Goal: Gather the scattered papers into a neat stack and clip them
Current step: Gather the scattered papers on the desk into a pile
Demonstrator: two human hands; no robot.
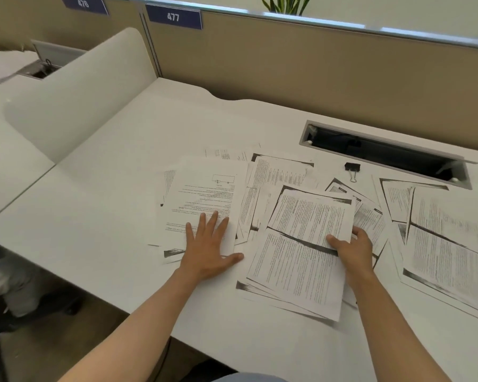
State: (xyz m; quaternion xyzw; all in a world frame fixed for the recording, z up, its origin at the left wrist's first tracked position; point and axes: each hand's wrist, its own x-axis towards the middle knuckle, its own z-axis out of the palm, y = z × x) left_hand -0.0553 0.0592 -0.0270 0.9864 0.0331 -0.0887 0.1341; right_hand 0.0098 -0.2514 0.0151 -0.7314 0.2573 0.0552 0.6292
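The left hand (209, 250) lies spread flat on the papers (204, 199), while the right hand (352, 248) pinches a sheet (312, 216), the clip (352, 169) beyond it.

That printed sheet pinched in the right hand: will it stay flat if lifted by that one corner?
Probably not. The printed white paper sheet is thin and held only at its near corner by the right hand, so it should droop. It would likely also slide easily over the loose pages beneath.

Both forearms bare, no sleeves, rings or watch showing.
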